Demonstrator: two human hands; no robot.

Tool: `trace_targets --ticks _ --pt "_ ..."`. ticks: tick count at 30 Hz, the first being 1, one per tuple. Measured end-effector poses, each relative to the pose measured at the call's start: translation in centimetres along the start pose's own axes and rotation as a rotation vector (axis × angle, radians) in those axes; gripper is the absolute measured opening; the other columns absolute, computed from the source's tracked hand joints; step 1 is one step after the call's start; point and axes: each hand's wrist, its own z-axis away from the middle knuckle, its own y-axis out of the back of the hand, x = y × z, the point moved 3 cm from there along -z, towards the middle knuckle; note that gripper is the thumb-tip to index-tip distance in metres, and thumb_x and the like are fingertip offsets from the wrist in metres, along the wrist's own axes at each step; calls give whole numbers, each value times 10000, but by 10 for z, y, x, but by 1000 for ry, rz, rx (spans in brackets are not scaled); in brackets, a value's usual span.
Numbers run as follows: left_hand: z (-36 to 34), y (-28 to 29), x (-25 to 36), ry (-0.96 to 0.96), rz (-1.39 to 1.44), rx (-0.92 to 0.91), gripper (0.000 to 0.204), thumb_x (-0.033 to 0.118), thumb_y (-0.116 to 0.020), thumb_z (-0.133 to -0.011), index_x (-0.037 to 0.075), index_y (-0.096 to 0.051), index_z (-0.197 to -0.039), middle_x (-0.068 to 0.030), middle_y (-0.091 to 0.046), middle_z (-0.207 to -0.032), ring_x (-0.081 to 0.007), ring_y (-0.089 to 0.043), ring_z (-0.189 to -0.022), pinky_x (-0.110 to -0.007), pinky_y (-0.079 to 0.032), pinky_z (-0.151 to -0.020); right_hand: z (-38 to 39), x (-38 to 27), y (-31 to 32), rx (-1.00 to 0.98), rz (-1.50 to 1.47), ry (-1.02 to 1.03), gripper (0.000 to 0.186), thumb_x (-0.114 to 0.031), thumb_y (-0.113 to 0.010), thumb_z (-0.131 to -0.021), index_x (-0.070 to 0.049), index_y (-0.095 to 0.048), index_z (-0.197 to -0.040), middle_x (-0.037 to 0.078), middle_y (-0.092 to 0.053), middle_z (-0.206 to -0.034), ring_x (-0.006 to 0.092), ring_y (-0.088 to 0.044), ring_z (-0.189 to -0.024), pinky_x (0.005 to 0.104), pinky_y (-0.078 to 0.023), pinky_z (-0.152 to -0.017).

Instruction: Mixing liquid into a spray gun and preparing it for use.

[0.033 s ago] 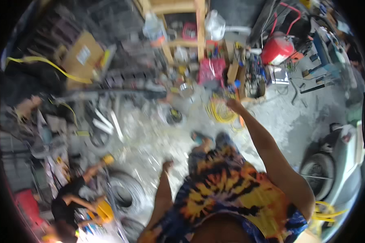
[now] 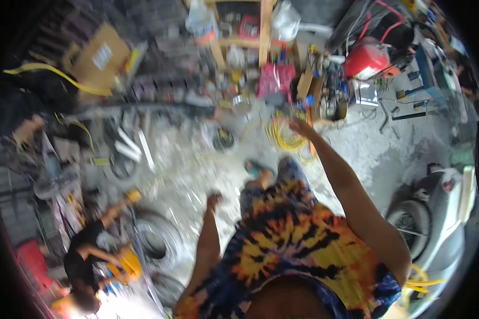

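Observation:
My left hand [image 2: 214, 200] hangs over the pale, dusty floor [image 2: 181, 159] with nothing clearly visible in it; its fingers are too blurred to read. My right hand [image 2: 299, 125] reaches forward above a coil of yellow hose or cable [image 2: 282, 137]; blur hides whether its fingers are open and whether they touch the coil. A round black item [image 2: 222, 139] lies between and ahead of my hands. My sandalled foot [image 2: 255, 169] shows below.
Boxes of tools [image 2: 330, 93], a pink bag [image 2: 275, 80], a wooden frame [image 2: 263, 37] and a red tank [image 2: 364, 61] stand ahead. A co-worker [image 2: 85, 255] bends at lower left beside large grey coils [image 2: 159, 234]. A wheeled vehicle [image 2: 447, 223] is at right.
The floor and objects sit slightly higher in the picture. My left hand has risen and shifted slightly left; my right hand appears a little higher and further left.

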Motion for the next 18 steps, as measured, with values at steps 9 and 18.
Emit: trace_targets --ticks 9,18 --pt "-155 -107 82 67 143 -17 244 267 -601 -911 46 -623 -1012 -73 -685 -946 -171 -662 -835 -312 -503 -679 -228 7 -72 -210 -246 -312 261 -269 -650 -868 -57 -647 -1021 38 -663 -890 140 -631 -742 292 -504 -590" --pt "-276 -128 9 152 38 375 212 194 -555 -922 11 -649 -976 -80 -690 -890 -156 -650 -799 -298 -519 -671 -546 39 -146 8 -67 233 191 -128 -640 -813 -52 -652 -988 163 -673 -887 297 -664 -836 380 -517 -721"
